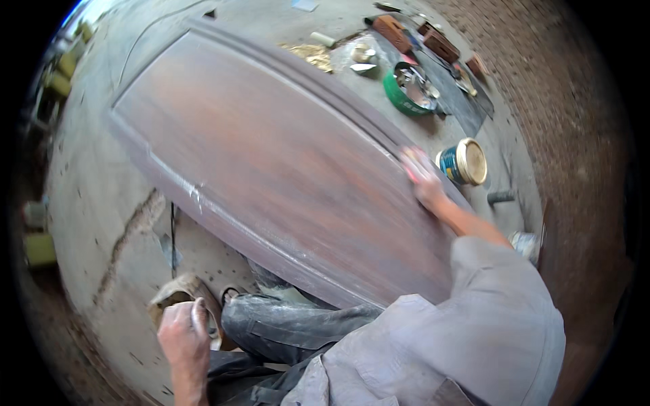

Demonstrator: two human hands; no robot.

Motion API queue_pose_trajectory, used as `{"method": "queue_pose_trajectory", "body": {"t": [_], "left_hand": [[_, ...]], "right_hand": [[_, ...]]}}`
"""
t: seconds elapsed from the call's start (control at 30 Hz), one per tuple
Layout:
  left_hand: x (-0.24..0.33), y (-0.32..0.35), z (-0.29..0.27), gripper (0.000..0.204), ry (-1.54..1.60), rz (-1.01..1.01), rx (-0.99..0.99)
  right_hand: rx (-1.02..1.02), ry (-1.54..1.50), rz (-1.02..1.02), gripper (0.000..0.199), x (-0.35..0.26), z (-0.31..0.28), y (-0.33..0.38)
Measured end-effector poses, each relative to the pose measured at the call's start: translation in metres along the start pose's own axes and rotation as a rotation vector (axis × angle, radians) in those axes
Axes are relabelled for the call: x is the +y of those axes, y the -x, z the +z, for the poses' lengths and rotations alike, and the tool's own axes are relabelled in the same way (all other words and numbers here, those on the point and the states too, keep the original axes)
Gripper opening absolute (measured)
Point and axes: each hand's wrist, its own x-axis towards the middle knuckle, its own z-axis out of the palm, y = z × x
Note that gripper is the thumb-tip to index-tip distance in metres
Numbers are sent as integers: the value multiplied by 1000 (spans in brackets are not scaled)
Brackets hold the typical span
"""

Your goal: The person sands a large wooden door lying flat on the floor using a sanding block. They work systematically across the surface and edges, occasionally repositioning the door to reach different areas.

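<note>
A large reddish-brown wooden door panel (271,162) lies flat, slanting from the upper left toward the lower right, raised above a dusty concrete floor (101,196). The right hand (423,179) reaches out over the panel's far right edge and presses down on it, fingers close together; something pinkish shows under the fingertips, but what it is cannot be told. The arm behind it comes out of a loose grey sleeve (501,298).

The left hand (184,331) hangs low at the near side, below the panel, curled into a loose fist just beside a worn sandal (177,292) on the floor; whether it grips anything cannot be told. Grey, dusty trousers (284,328) fill the space between the two arms.

Just beyond the right hand, on the floor, stands a small open tin (466,162) with a blue side and pale contents. Farther off sits a green bowl (409,88) holding odds and ends, and past it lie a few bricks (416,34) near a brick wall (569,101).
</note>
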Motion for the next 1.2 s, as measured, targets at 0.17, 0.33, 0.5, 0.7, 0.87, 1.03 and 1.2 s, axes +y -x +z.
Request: {"method": "queue_pose_trajectory", "body": {"t": [0.17,0.33,0.5,0.7,0.87,1.03,1.2], "left_hand": [[1,-1,-9,22,64,-50,19],[23,-21,4,24,112,83,-24],[4,1,3,26,50,7,-24],[0,9,-15,20,149,-86,-4],[6,-7,-4,23,154,39,-9],[18,-17,-4,25,66,63,-72],[9,-8,-7,22,86,18,-48]], "right_hand": [[-120,-26,88,55,5,-21,58],[-1,19,-45,71,-14,67,-163],[-131,-77,-172,74,-11,36,-120],[-272,-85,104,61,7,-37,64],[-56,-123,-41,62,-33,51,-117],[-197,-71,-34,63,-45,68,-151],[-208,-43,74,61,-13,-14,13]]}}
